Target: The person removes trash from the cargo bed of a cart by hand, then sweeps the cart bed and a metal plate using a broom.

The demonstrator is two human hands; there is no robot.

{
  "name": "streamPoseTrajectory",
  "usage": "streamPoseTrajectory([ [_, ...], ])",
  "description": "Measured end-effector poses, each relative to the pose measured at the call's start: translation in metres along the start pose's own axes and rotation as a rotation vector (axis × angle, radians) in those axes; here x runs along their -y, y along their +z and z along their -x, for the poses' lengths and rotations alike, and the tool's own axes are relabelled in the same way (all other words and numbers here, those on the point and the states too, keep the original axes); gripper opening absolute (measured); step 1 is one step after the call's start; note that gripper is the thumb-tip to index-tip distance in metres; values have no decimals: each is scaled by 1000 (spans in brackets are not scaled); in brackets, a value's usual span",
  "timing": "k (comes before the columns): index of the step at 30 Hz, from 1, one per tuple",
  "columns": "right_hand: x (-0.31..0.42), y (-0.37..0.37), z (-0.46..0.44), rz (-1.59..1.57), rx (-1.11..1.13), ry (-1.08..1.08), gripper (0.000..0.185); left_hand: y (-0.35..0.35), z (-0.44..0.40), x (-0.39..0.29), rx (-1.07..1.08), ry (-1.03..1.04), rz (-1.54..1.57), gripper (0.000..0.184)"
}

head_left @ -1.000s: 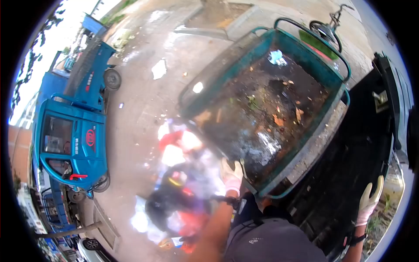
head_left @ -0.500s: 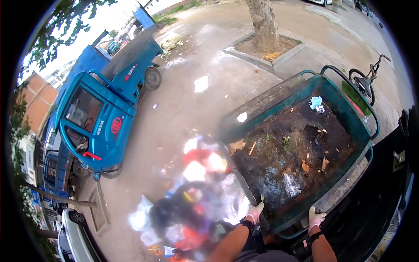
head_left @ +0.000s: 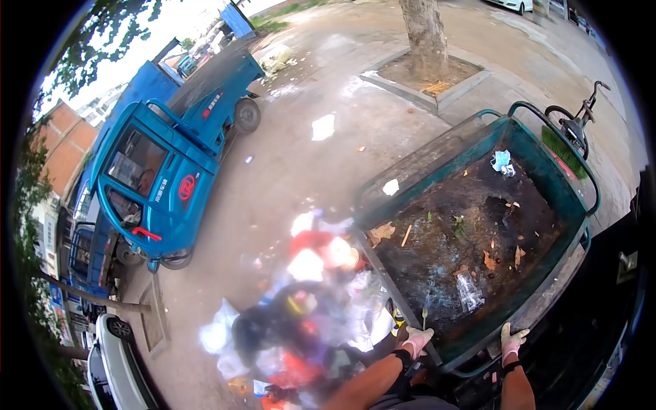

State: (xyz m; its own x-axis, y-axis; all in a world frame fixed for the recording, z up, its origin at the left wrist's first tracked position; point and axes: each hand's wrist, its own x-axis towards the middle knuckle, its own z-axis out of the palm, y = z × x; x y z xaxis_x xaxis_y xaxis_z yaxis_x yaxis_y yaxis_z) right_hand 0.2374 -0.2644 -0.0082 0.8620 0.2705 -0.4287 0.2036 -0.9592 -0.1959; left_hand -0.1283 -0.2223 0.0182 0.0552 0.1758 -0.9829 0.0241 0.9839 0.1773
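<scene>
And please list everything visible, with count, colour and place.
Cargo bed: 1, green, right
Crumpled item: 1, light blue, in bed
Leaves: several, brown, in bed
Plastic piece: 1, clear, in bed
Rubbish pile: 1, multicoloured, left of bed
Cargo vehicles: at least 2, blue, left
Cars: at least 2, white, lower left, top
Tree trunks: several, brown, top, left
Bicycle: 1, dark, upper right
Bristly item: 1, green, beside bed
Brick building: 1, reddish, left
Left hand: 1, pale glove, bed's near edge
Right hand: 1, pale glove, bed's near edge

Head view, forward and down, cart [head_left: 437, 249] close
</scene>
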Motion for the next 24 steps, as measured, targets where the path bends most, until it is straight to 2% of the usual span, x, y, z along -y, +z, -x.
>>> streamPoseTrajectory([
  [3, 3, -14, -9, 38, 55, -3, 119, 12, -22, 18, 75, 6, -65, 117],
  [5, 20, -39, 15, 189, -40, -42, 109, 21, 2, 10, 55, -21, -111, 120],
  [6, 23, -36, 23, 199, -182, -200, 94, 24, 12, 7, 45, -29, -140, 121],
  [9, 45, -36, 92, 200, -287, -837, 84, 38, 2, 19, -22, 31, -162, 119],
  [11, 46, -14, 136, 52, 196, -1078, 78, 46, -16, 30, -84, 76, -222, 117],
  [13, 37, 7, 183, 184, 467, -1211, 82, 52, -6, 24, -163, 81, -341, 113],
  [15, 13, 36, 204, 235, 442, -1225, 88, 36, 3, 19, -50, 100, -460, 100],
  [16, 8, 46, 209, 249, 449, -1157, 85, 27, 5, 14, 8, 111, -515, 93],
  [19, 5, 71, 203, 426, 379, -1026, 70, -1, 23, 3, 176, 149, -666, 78],
  [20, 11, 68, 210, 435, 357, -1001, 53, -22, 61, -20, 252, 230, -743, 71],
  [23, 38, 49, 229, 549, 452, -848, 47, -41, -52, 22, 395, 461, -676, 73],
  [24, 35, 50, 229, 499, 398, -861, 45, -58, -13, 1, 346, 521, -779, 64],
])
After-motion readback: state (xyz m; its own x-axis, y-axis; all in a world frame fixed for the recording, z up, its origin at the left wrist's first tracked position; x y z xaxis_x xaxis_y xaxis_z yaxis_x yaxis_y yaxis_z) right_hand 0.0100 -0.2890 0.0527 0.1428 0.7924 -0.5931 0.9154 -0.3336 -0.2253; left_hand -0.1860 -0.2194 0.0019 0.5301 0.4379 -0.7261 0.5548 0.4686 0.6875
